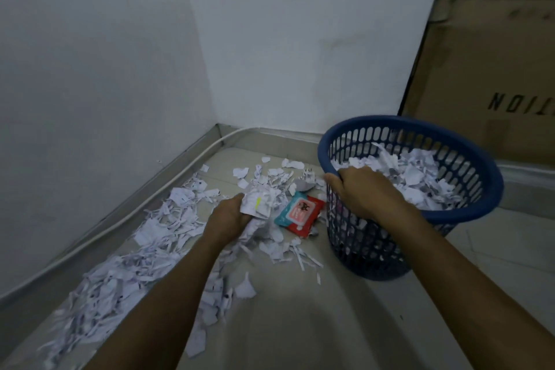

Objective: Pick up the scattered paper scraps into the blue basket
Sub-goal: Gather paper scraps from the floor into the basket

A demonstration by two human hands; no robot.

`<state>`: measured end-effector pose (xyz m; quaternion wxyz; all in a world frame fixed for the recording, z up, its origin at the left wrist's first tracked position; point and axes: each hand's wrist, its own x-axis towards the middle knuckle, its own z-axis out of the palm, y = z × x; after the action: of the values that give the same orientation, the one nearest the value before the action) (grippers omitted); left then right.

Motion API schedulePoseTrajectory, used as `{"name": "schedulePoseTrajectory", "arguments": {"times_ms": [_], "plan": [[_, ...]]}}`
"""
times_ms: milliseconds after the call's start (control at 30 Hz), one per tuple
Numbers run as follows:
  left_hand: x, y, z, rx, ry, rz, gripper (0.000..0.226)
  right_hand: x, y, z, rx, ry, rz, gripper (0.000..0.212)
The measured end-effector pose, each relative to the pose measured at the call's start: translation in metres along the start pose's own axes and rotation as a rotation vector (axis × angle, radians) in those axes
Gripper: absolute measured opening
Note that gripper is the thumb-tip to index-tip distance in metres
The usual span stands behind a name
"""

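**Coach:** White walls meet in a corner ahead of you, and the pale tiled floor (300,324) below them is strewn with paper scraps (126,279), thickest in a band running along the left wall. Your left hand (231,216) is curled round a bunch of scraps (258,204), fingers clamped on it just above the floor.

**Operator:** And my right hand?

**Coach:** Your right hand (360,189) grips the near rim of the blue basket (465,213), thumb outside, fingers hooked over the edge. The basket stands just right of the pile, tilted a little towards you, already well filled with scraps.

**Operator:** So I carry this handful across?

**Coach:** I'd say so. Squeeze the bunch firmly first; torn strips look light and loose, and stragglers hanging under your palm will likely drop on the way. Bring your hand over the rim and well inside before you let the fingers part, so pieces land on the heap and don't slide off or slip out through the slots in the wall.

**Operator:** What about the red and teal packet?

**Coach:** That packet (300,213) lies on the floor between your left hand and the basket, touching scraps. It isn't paper, so lift over it and don't sweep it in. Keep your right hand steady on the rim; the basket seems light enough to tip. A great deal of paper is left, so expect many more handfuls.
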<state>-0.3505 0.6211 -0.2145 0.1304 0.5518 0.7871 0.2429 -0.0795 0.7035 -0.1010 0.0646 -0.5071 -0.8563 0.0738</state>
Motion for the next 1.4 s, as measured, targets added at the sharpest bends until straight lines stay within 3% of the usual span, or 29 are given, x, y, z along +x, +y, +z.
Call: {"name": "schedulePoseTrajectory", "arguments": {"times_ms": [167, 400, 533, 633, 800, 933, 1033, 1133, 1200, 1300, 1400], "plan": [[0.015, 0.053, -0.041, -0.051, 0.116, 0.121, 0.082, -0.019, 0.013, -0.005, 0.031, 0.018, 0.028, 0.048], [0.049, 0.14, -0.083, -0.099, 0.213, 0.276, 0.064, -0.054, 0.055, -0.012, -0.08, 0.352, -0.029, 0.066], [0.06, 0.205, -0.083, -0.166, 0.265, 0.371, 0.078, -0.071, 0.081, -0.004, -0.04, 0.624, 0.049, 0.064], [0.069, 0.256, -0.075, -0.202, 0.249, 0.449, 0.07, -0.076, 0.093, 0.002, 0.019, 0.74, 0.06, 0.06], [0.075, 0.318, -0.043, -0.149, 0.133, 0.518, 0.062, -0.071, 0.093, 0.006, 0.082, 0.8, 0.103, 0.051], [0.074, 0.322, -0.002, -0.094, -0.019, 0.493, 0.05, -0.066, 0.092, 0.009, 0.078, 0.802, 0.135, 0.051], [0.078, 0.311, 0.015, 0.052, -0.264, 0.48, 0.077, -0.063, 0.094, 0.011, 0.059, 0.805, 0.137, 0.053], [0.077, 0.3, 0.009, 0.251, -0.349, 0.446, 0.09, -0.06, 0.094, 0.011, 0.022, 0.777, 0.158, 0.06], [0.073, 0.296, -0.006, 0.112, -0.31, 0.482, 0.075, -0.057, 0.091, 0.012, -0.012, 0.781, 0.16, 0.063], [0.069, 0.282, -0.026, -0.067, -0.081, 0.571, 0.04, -0.052, 0.085, 0.011, -0.058, 0.768, 0.169, 0.066], [0.068, 0.251, -0.028, -0.148, 0.1, 0.508, 0.02, -0.044, 0.082, 0.009, -0.072, 0.68, 0.227, 0.075]]}}
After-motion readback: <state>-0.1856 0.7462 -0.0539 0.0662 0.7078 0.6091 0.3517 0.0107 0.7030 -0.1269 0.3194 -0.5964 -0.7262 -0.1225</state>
